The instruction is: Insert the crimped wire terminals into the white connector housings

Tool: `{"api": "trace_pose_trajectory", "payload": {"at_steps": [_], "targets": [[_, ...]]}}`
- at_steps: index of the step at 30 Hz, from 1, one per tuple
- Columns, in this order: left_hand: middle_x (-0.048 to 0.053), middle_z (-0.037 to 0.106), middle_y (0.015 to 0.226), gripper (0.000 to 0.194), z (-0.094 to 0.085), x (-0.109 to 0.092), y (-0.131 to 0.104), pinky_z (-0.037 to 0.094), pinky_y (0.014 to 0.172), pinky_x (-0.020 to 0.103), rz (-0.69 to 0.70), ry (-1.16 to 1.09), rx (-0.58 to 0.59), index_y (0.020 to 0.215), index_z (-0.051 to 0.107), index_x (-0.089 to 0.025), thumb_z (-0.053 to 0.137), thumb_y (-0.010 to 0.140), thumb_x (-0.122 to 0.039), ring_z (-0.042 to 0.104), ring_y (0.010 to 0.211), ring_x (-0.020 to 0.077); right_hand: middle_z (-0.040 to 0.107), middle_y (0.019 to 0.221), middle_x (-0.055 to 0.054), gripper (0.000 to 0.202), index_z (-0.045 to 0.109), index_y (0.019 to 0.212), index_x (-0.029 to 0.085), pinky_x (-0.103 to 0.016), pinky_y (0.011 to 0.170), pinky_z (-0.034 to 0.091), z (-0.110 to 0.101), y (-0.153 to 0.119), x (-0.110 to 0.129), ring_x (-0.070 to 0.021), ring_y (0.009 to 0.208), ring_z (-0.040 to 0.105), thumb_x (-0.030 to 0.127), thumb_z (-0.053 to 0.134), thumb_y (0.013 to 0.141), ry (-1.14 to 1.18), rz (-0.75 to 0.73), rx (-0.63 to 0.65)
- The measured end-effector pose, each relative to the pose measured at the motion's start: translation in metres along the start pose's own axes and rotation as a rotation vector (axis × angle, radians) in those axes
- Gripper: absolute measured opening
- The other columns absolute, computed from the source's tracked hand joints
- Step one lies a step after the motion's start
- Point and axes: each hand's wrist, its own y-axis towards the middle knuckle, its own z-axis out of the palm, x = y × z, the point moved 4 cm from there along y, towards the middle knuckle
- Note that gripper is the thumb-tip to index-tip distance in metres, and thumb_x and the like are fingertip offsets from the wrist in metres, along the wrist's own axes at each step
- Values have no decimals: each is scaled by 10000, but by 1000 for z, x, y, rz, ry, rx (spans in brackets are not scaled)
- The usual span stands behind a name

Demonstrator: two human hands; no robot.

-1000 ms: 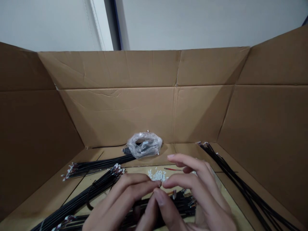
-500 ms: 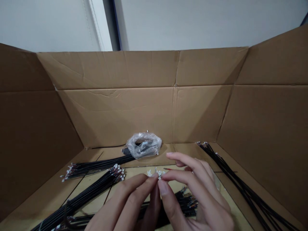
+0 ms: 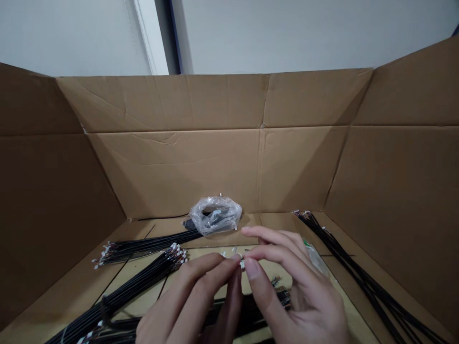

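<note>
My left hand point(image 3: 190, 306) and my right hand point(image 3: 287, 291) meet fingertip to fingertip low in the middle of a big cardboard box point(image 3: 215, 157). Between the pinched fingers sits a small white connector point(image 3: 241, 262); both hands pinch it. Whether a wire hangs from it is hidden by my fingers. Under my hands lies a bundle of black wires point(image 3: 258, 310) with white and red ends.
Two more black wire bundles point(image 3: 143, 246) point(image 3: 139, 282) lie at the left on the box floor. Another bundle of long black wires point(image 3: 358, 277) runs along the right wall. A crumpled clear plastic bag point(image 3: 214, 215) sits at the back wall. A clear packet point(image 3: 315, 258) lies behind my right hand.
Both hands have lifted a little and shifted away from me, still pinched together. They now cover the loose white connectors that showed on the box floor.
</note>
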Motion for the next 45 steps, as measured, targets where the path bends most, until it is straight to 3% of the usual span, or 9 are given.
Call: {"api": "trace_pose_trajectory", "payload": {"at_steps": [3,5,8,11,19,29,34,38,45], "targets": [[5,794,999,207,1,7,3,584,606,116,-84,-170,95,1146,667,-238,638,945,-195,788,839,120,796,1057,38,169,710,876,271,-292,854,590,2,4,-1,-155,979,736,112,653,887,170,90,12],[-14,776,964,162,1,11,4,547,507,126,-251,-282,71,1089,668,-280,650,940,-222,777,808,125,805,1018,23,153,720,844,258,-310,849,597,4,6,-1,-166,953,749,122,660,878,258,127,13],[-33,749,922,114,4,13,4,537,519,131,-385,-422,53,996,695,-314,659,932,-227,750,789,122,809,1009,3,132,732,825,250,-338,860,601,7,9,-2,-186,968,752,143,673,877,306,158,30],[-40,730,912,109,4,17,5,574,646,126,-423,-506,54,913,724,-325,665,922,-235,734,822,113,802,1031,2,128,733,826,252,-341,885,595,8,9,-4,-186,995,746,151,679,884,314,165,44],[-46,709,963,154,6,25,4,571,773,95,-534,-650,93,867,744,-354,668,912,-228,719,921,90,762,1049,9,90,756,850,274,-308,922,574,11,8,-9,-178,1048,731,216,720,911,337,169,60],[-17,696,963,164,6,25,3,599,767,142,-635,-804,65,815,757,-334,688,882,-200,725,903,120,716,1170,-12,104,754,989,324,-368,993,534,13,3,-9,-213,1126,679,328,653,964,383,189,64],[-6,698,940,151,9,27,2,606,745,156,-640,-858,69,805,767,-326,705,867,-204,723,871,131,712,994,12,152,748,1017,321,-280,883,565,12,8,-9,-156,964,689,236,637,958,348,183,81],[4,713,959,116,10,26,0,610,756,173,-667,-893,89,791,777,-322,727,862,-244,728,884,145,717,1024,31,212,730,1128,345,-248,899,556,15,10,-12,-128,967,681,244,657,956,357,199,92],[-3,722,918,129,8,28,0,604,743,165,-675,-859,91,730,764,-313,737,848,-268,736,857,140,713,906,8,89,724,830,248,-283,864,560,12,12,-21,-159,926,694,264,717,918,459,283,112]]}}
